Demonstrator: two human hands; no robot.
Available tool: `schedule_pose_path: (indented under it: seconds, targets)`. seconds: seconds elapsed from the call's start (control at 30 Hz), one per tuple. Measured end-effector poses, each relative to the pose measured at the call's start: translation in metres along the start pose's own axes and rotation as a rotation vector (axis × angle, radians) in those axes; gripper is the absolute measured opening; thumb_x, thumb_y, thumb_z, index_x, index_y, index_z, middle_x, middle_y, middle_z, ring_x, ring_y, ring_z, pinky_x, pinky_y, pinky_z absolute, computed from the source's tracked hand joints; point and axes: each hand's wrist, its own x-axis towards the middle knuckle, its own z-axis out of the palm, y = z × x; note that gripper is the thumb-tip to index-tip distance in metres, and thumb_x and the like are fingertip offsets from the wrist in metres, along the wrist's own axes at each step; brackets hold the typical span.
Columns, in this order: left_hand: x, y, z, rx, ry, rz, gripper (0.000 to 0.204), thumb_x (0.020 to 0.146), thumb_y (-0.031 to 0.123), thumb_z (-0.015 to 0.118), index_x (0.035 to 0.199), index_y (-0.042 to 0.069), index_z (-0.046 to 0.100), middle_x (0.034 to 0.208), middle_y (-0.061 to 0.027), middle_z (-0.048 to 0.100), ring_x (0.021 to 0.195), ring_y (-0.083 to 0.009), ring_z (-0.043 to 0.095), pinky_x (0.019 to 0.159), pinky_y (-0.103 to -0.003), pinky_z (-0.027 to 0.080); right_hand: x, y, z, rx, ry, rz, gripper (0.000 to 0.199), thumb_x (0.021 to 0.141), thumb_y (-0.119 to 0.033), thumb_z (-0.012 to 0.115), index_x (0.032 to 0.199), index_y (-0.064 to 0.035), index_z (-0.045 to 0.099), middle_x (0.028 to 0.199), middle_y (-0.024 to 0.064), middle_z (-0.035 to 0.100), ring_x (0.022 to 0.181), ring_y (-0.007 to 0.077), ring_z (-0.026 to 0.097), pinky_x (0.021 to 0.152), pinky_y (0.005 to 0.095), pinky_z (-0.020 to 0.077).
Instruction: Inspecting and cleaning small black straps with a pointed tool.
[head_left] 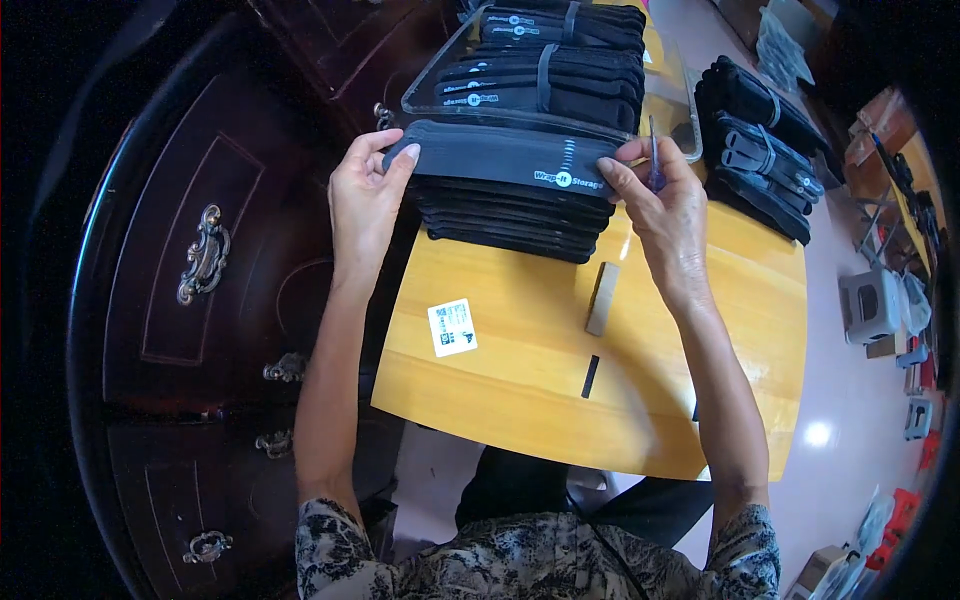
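Note:
My left hand pinches the left end of a flat black strap with white printing and a row of small pale marks near its right end. The fingers of my right hand close on the strap's right end. A thin, dark, pointed tool also sits in that right hand; its kind is partly hidden by the fingers. Directly below the strap is a neat stack of similar black straps on the yellow wooden table.
Behind the stack, a clear plastic bin holds banded bundles of black straps. More bundles lie at the table's right. A small wooden block, a black strip and a white label lie nearer me. Dark drawers stand close at left.

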Motion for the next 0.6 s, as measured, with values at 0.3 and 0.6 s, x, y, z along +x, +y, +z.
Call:
schedule_pose_path:
  seconds: [0.3,0.6]
  targets:
    - [0.001,-0.010,-0.002,0.168,-0.009,0.104,0.031,0.086,0.018,0.066,0.109,-0.002,0.061,0.061,0.0037,0.043,0.055,-0.0033,0.037,0.049,-0.020,0.032,-0.001,0.005,-0.001,-0.082,-0.057,0.030,0.014,0.084,-0.013,0.066,0.081,-0.0015,0.059,0.062,0.0044,0.060,0.057,0.0089,0.056,0.052,0.0257,0.0445]
    - [-0.008,-0.002,0.000,0.207,0.016,0.092,0.030,0.089,0.023,0.061,0.110,0.001,0.061,0.082,-0.0035,0.051,0.067,-0.0096,0.044,0.061,-0.024,0.041,-0.016,-0.006,-0.014,-0.231,0.070,-0.129,0.026,0.091,-0.024,0.057,0.085,0.0015,0.057,0.059,0.0122,0.055,0.050,0.0191,0.048,0.051,0.0318,0.0416]
